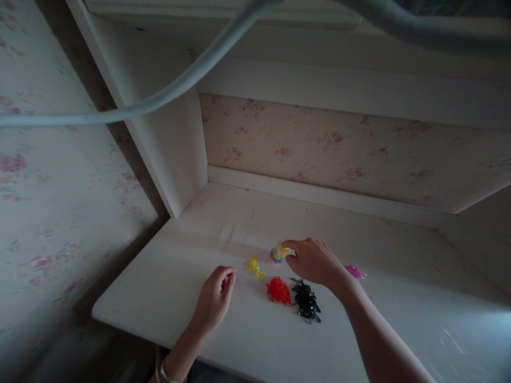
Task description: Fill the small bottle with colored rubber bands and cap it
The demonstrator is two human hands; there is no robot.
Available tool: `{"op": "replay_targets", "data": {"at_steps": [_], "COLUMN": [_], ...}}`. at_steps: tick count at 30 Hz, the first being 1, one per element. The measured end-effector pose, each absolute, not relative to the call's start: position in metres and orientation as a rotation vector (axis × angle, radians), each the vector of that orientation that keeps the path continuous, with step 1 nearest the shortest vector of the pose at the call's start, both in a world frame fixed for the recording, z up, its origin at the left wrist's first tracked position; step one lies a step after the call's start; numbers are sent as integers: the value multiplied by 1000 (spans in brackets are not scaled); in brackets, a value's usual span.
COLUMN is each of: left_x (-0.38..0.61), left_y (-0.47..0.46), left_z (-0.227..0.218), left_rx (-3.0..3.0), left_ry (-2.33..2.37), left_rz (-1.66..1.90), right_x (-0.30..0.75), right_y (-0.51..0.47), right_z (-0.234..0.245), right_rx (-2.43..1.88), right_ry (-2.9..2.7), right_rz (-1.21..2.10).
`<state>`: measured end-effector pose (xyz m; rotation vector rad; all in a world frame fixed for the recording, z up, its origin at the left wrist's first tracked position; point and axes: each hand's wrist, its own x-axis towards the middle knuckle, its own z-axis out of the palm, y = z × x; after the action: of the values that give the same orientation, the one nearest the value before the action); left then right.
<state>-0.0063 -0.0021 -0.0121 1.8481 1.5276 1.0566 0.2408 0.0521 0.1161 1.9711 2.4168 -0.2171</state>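
My right hand (313,260) reaches over the white desktop. Its thumb and forefinger close around the right side of a small clear container (278,253) with yellow and blue bits in it. Nearer to me lie a heap of red bands (278,291) and a heap of black bands (306,301), which look like small rubber bands. A smaller yellow heap (254,267) lies left of the container. My left hand (215,298) rests left of the heaps, fingers curled and thumb against forefinger. Whether anything is pinched there is too small to see.
Beyond my right wrist lies a pink object (354,272), partly hidden by the arm. A thick pale cable (179,88) hangs across the upper view. White side panel (175,149) and a low back ledge (319,195) border the desk (151,298).
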Motion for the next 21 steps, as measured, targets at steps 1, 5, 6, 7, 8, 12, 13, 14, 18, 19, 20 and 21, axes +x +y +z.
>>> {"op": "replay_targets", "data": {"at_steps": [1,5,6,7,8,12,13,14,18,19,20,21], "left_x": [-6,-6,-6,-6,-6,-5,-5,-4,1,3,5,7], "left_y": [-2,-3,-3,-3,-3,-3,-3,-2,-1,0,2,3], "left_z": [-12,-11,-10,-10,-11,-14,-15,-16,-14,-13,-11,-9], "left_rx": [1849,1857,1860,1862,1864,1898,1919,1942,2035,2062,2089,2114], "left_ry": [1528,1538,1540,1541,1539,1526,1522,1523,1561,1581,1605,1632], "left_rz": [1055,1031,1023,1016,1010,994,993,988,888,843,797,753], "right_x": [241,245,246,247,248,252,253,254,257,256,255,253], "right_y": [52,51,50,50,49,42,38,33,7,0,-7,-14], "right_z": [117,122,122,123,124,124,123,121,105,99,92,84], "right_rx": [1980,2066,2090,2113,2138,2296,2348,2395,2503,2513,2527,2536], "right_ry": [2415,2386,2383,2385,2393,2512,2562,2614,2725,2718,2698,2677], "right_rz": [-207,-157,-146,-135,-123,-168,-226,-307,-728,-831,-923,-1010]}}
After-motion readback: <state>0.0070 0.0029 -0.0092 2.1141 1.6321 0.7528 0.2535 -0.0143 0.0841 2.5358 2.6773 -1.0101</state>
